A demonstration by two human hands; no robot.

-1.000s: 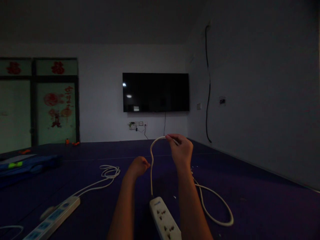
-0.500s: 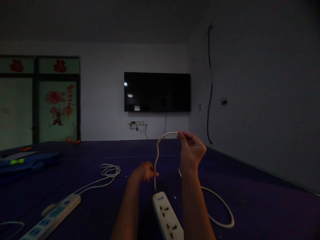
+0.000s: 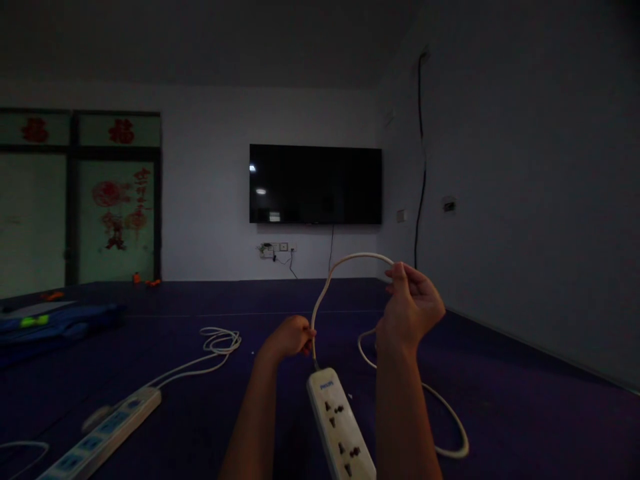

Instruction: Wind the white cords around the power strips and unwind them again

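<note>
A white power cord (image 3: 364,255) rises from the end of a white power strip (image 3: 336,407) and arches up to the right. My left hand (image 3: 294,335) is closed on the cord just above where it enters the strip. Higher and to the right, my right hand (image 3: 411,303) pinches the same cord between thumb and fingers. Past that hand, the cord drops behind my right forearm and lies in a loop on the dark purple surface (image 3: 505,413). The near end of the strip is cut off by the frame and partly covered by my right forearm.
On the left lies a second white power strip (image 3: 107,430) with its cord coiled (image 3: 220,341) beyond it. Blue folded cloth (image 3: 75,325) rests at the far left, and small orange objects (image 3: 153,283) sit at the back edge. A television (image 3: 315,184) hangs on the wall.
My right hand has moved right and slightly down, drawing the cord's arch wider. My left hand has closed in on the cord near the strip, whose end has risen slightly.
</note>
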